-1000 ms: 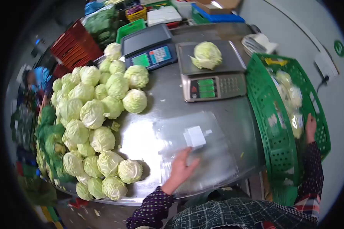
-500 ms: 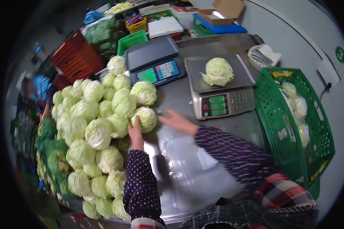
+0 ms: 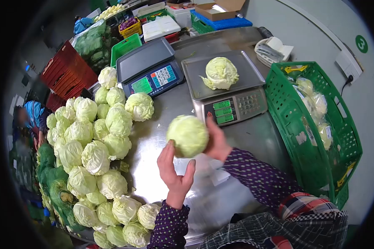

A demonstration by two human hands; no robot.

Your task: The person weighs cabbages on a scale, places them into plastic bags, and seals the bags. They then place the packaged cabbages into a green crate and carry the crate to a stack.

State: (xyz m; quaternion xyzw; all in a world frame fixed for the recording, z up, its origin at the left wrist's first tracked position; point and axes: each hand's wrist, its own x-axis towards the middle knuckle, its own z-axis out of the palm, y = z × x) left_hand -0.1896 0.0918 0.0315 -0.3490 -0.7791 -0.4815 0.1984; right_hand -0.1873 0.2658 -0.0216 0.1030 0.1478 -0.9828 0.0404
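A round pale-green cabbage (image 3: 187, 136), slightly blurred, is held between my two hands above the steel table. My right hand (image 3: 217, 141) presses on its right side, and part of the fingers is hidden behind it. On the lower left, my left hand (image 3: 175, 172) touches it with its fingertips, the thumb apart from the other fingers. Another cabbage (image 3: 221, 73) with a loose outer leaf sits on the plate of the silver scale (image 3: 232, 108), whose green display is lit. Left of my hands, a heap of several cabbages (image 3: 96, 157) covers the table side.
A dark scale (image 3: 145, 62) stands behind the heap. At right is a green crate (image 3: 297, 137) with wrapped cabbages in it. A small white basket (image 3: 274, 50) lies behind the silver scale. Red crates (image 3: 68, 70) and another person (image 3: 36, 116) are at far left.
My left hand has brought a cabbage from the heap's edge rightward and nearer to me. My right hand, empty before, is now against that cabbage. The view has shifted slightly.
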